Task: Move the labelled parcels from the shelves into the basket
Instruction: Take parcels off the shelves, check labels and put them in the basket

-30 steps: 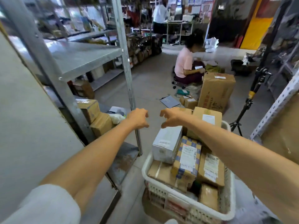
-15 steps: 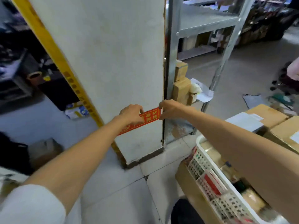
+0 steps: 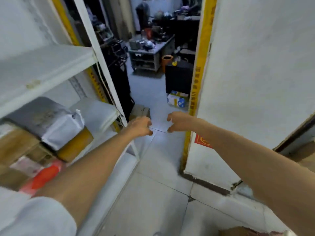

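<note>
The left grip (image 3: 139,126) and the right grip (image 3: 177,122) reached forward side by side over the pale grey tiled floor (image 3: 153,193). A small gap lay between them. The fingers of each were loosely curled and held nothing.

The parcels lay to the left of the left grip and nearer the person, on the lower board of a white metal shelving unit (image 3: 51,65). A grey-wrapped soft parcel (image 3: 37,114) touched a white plastic-bagged parcel (image 3: 63,132). A white padded parcel (image 3: 95,111) was nearest the left grip, and brown cardboard boxes (image 3: 75,145) sat beneath them. Motion blur hid any labels.

Just beyond the left grip a small brown carton (image 3: 141,111) stood on the floor. Right of the right grip rose a white pillar (image 3: 255,74) with a yellow edge strip (image 3: 199,74) and a red sign (image 3: 202,142). Far ahead of both stood a cluttered grey worktop (image 3: 153,50).
</note>
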